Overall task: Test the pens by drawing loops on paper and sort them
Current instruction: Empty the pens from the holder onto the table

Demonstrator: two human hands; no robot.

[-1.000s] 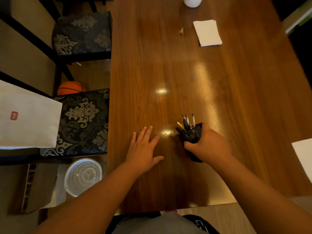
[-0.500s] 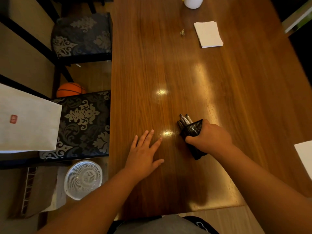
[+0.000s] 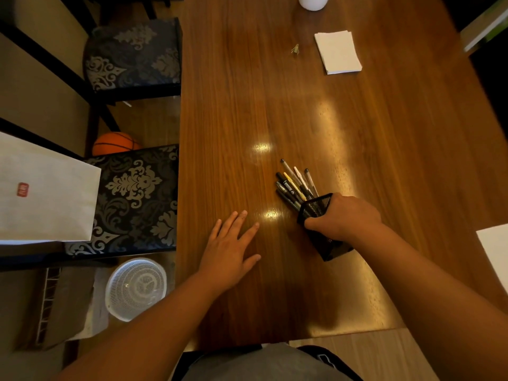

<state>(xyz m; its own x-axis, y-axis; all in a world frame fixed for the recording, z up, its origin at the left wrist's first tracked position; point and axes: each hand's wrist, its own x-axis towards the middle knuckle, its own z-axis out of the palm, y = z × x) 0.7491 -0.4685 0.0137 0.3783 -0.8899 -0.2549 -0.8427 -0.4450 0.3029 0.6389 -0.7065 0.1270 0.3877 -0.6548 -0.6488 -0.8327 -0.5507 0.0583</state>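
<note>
Step in hand: emptying the pens, as I read it. No testing has begun.

My right hand point(image 3: 343, 218) is curled round the black mesh holder point(image 3: 316, 207), fingers wrapped over its side. The holder lies tipped low over the table point(image 3: 384, 127), its mouth pointing away from me and a little left.

The pens point(image 3: 295, 185) stick out of that mouth in a loose fan, with their far ends on the wood just beyond the holder. Their near ends are inside the mesh. I cannot count them reliably, but most look dark and one or two look pale.

My left hand point(image 3: 231, 248) is left of the holder, flat on the table with fingers spread, holding nothing.

A small paper stack point(image 3: 338, 52) sits far beyond the holder, well apart from it. The corner of a white sheet point(image 3: 494, 254) shows right of the holder, at the frame edge.

Next move, my judgement:
- Draw the holder back off the pens so they lie free, then set it aside.
- Bring paper close to the holder's spot, since neither sheet is within easy writing reach.
- Pick up a single pen.

Watch for round barrels rolling on the glossy wood. The left hand is placed to stop them.
</note>
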